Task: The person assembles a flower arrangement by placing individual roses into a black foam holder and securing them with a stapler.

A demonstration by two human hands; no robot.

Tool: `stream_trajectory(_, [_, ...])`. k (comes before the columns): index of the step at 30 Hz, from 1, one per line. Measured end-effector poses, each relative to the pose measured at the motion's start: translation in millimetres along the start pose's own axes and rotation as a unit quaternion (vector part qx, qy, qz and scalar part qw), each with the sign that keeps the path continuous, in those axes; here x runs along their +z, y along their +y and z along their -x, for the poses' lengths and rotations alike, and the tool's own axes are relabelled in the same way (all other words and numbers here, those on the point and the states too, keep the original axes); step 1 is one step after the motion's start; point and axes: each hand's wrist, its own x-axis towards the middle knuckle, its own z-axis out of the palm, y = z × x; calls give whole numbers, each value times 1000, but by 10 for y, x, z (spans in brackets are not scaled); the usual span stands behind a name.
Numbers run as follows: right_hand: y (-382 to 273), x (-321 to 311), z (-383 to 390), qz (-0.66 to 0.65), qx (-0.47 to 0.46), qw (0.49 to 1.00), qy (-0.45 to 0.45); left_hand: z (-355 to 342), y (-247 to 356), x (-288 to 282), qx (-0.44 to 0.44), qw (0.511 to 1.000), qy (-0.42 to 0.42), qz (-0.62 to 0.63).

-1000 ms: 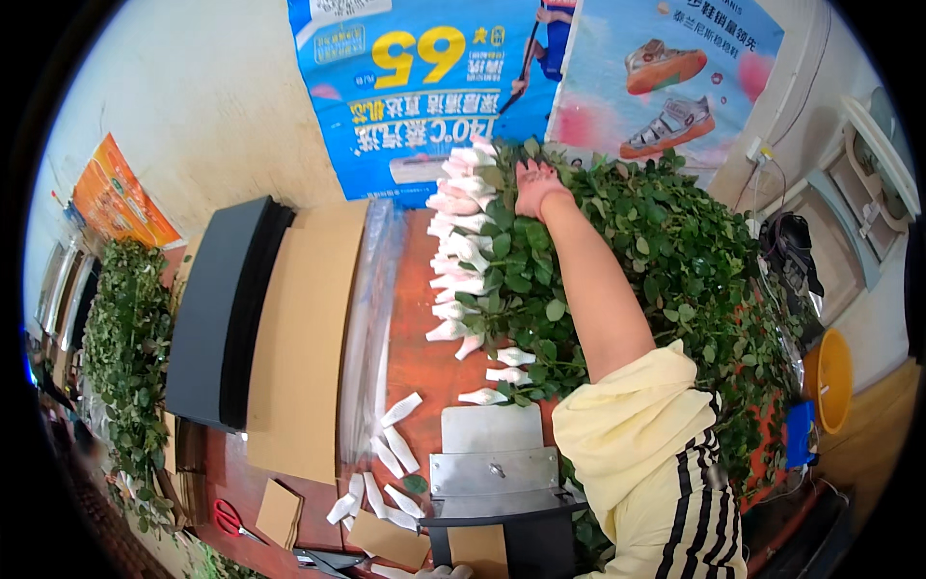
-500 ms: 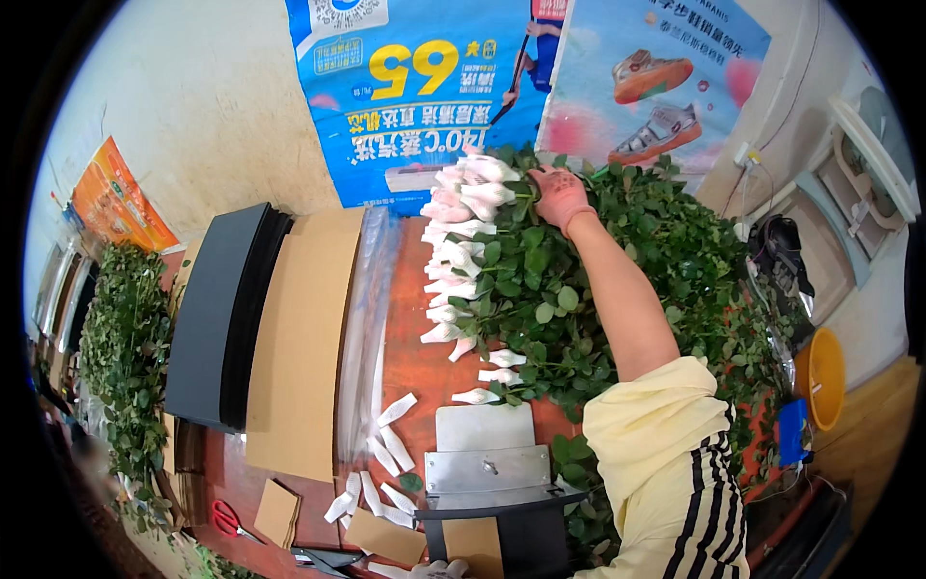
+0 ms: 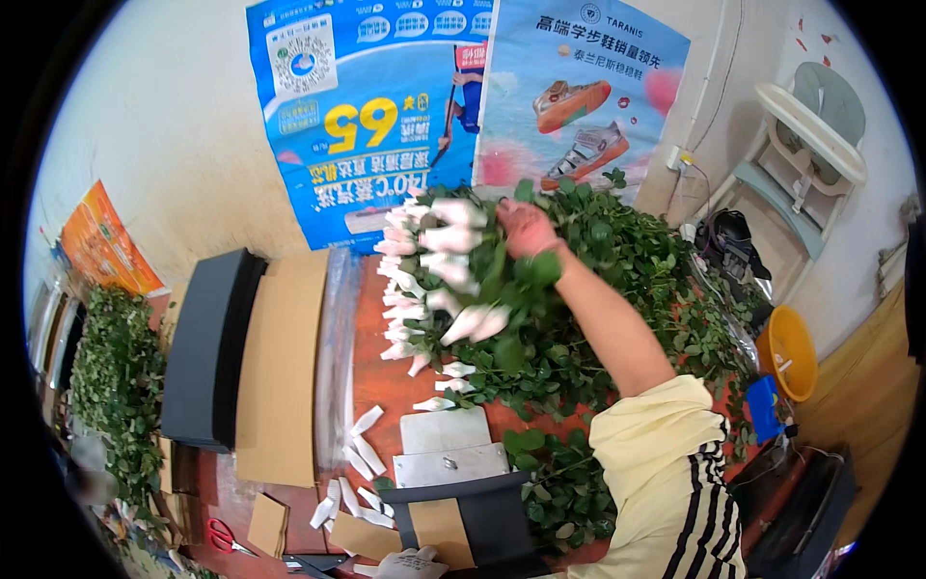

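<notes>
My right hand (image 3: 529, 230), in a pink glove, is closed round the stems of several roses (image 3: 451, 239). Their heads wear white mesh sleeves and point left; they are blurred by motion. More sleeved roses (image 3: 397, 311) lie beneath and to the left, their leafy stems (image 3: 617, 280) spread to the right. At the lower edge, my left hand (image 3: 410, 563) in a greyish glove touches a brown cardboard piece (image 3: 442, 531) lying on a black sheet (image 3: 497, 521). Its fingers are mostly cut off. Just beyond is a metal plate stand (image 3: 451, 464).
Loose white sleeves (image 3: 365, 444), red-handled scissors (image 3: 228, 540) and small cardboard pieces (image 3: 268, 526) lie on the red table. Black sheets (image 3: 207, 347) and a cardboard stack (image 3: 280, 376) stand left. An orange basin (image 3: 789, 352) and a high chair (image 3: 805, 164) are at right.
My right hand has raised several roses off the pile, and their heads now show above the others. The view has shifted; my left hand stays by the black sheet.
</notes>
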Motion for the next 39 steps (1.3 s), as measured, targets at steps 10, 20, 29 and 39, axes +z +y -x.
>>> stream_trajectory(10, [12, -602, -265, -76, 95, 988, 91, 26, -93, 190, 7, 1000, 29, 8])
stream_trajectory(20, [738, -719, 213, 204, 136, 960, 137, 27, -116, 241, 24, 999, 39, -19])
stream_trajectory(29, [-195, -606, 979, 112, -149, 982, 39, -53, -187, 242, -2, 999, -44, -27])
stream_trajectory(39, [-923, 678, 824, 87, -79, 982, -148, -42, -176, 277, -22, 999, -39, -10])
